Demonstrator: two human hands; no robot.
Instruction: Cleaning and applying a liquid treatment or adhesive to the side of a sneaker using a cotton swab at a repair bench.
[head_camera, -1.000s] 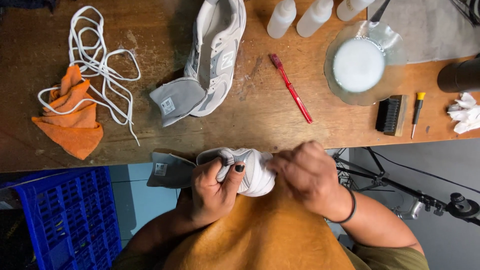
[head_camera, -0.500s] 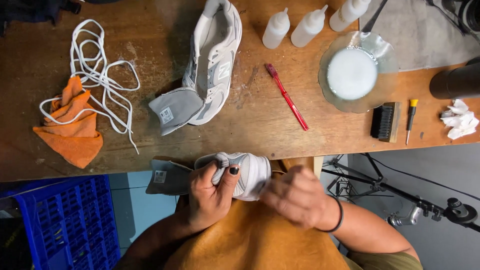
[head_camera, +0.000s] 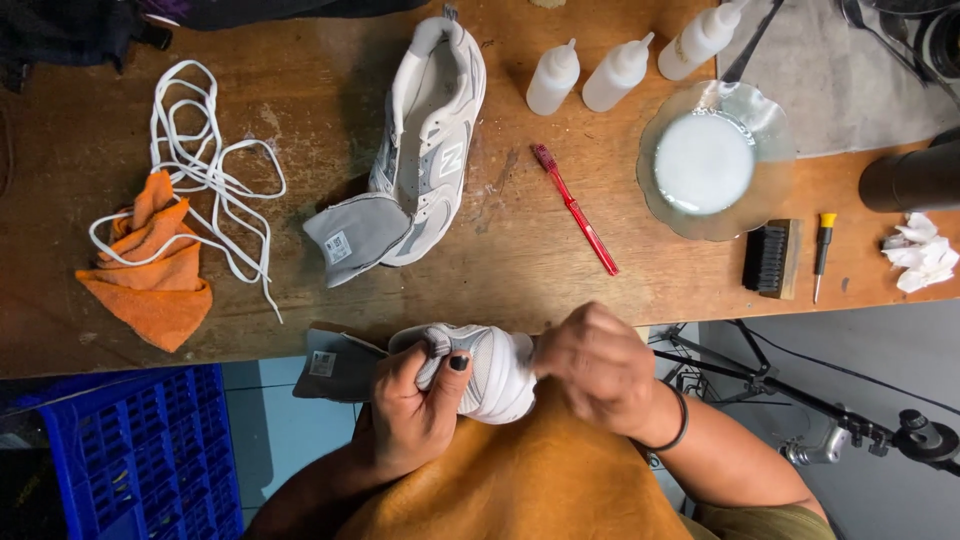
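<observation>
We are at a worn brown wooden desk (head_camera: 620, 290), seen from above, with grey floor below its near edge. Just off that near edge, over our orange apron (head_camera: 530, 480), we hold a white and grey mesh sneaker (head_camera: 480, 368). Our left hand (head_camera: 415, 405) is clamped around its upper, thumb pressed on top; our right hand (head_camera: 600, 365) is closed tight against the end of the shoe at our right, though what its fingers pinch is hidden. The sneaker lies with its long axis parallel to the near edge, its grey tongue (head_camera: 335, 365) sticking out toward our left.

Against the earlier frames the shoe sits in much the same place; our right hand has shifted slightly along its end.

On the desk, the matching second sneaker (head_camera: 425, 140) lies near the middle, long axis running from far edge to near edge. A red toothbrush (head_camera: 575, 208) lies just beside it, then a glass bowl of white liquid (head_camera: 712, 160), a black brush (head_camera: 770, 258) and three white squeeze bottles (head_camera: 615, 70) by the far edge. Toward the left end lie loose white laces (head_camera: 205, 165) over an orange cloth (head_camera: 150, 265). A blue plastic crate (head_camera: 130, 450) stands below.
</observation>
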